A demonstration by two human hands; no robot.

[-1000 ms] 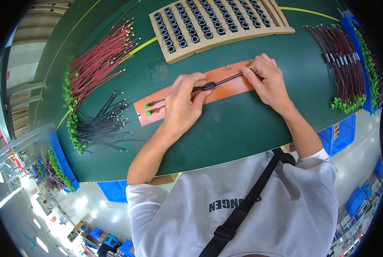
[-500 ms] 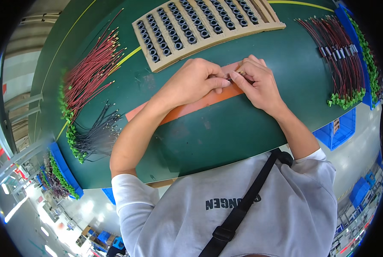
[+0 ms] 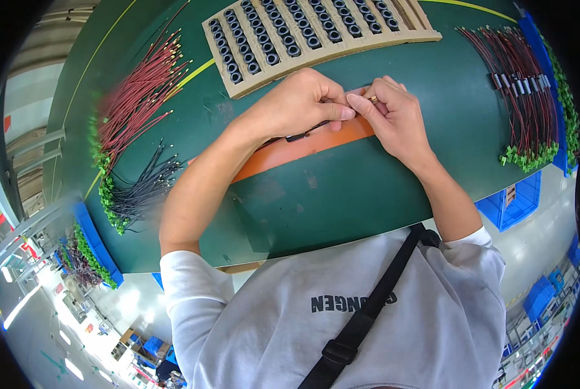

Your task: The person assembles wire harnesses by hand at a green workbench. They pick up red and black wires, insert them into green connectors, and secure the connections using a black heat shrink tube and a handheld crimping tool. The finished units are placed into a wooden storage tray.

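On my feed I see left hand (image 3: 301, 98) and right hand (image 3: 395, 115) both pinched on dark wires (image 3: 296, 137) over orange strip (image 3: 290, 154).

Black on the cable (image 3: 297, 137) by the fingers (image 3: 347, 114); orange on the strip (image 3: 296, 153) beneath; green on the counter (image 3: 342, 201); beyond, tan on the tray (image 3: 264, 80) with rows of black rings (image 3: 272, 58); left of them, red and black on wires (image 3: 138, 87).

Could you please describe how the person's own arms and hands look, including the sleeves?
The left hand and right hand wear no gloves. The forearms are bare, with no watch or bracelet visible. The pale grey sleeves are short and loose, ending near the elbows.
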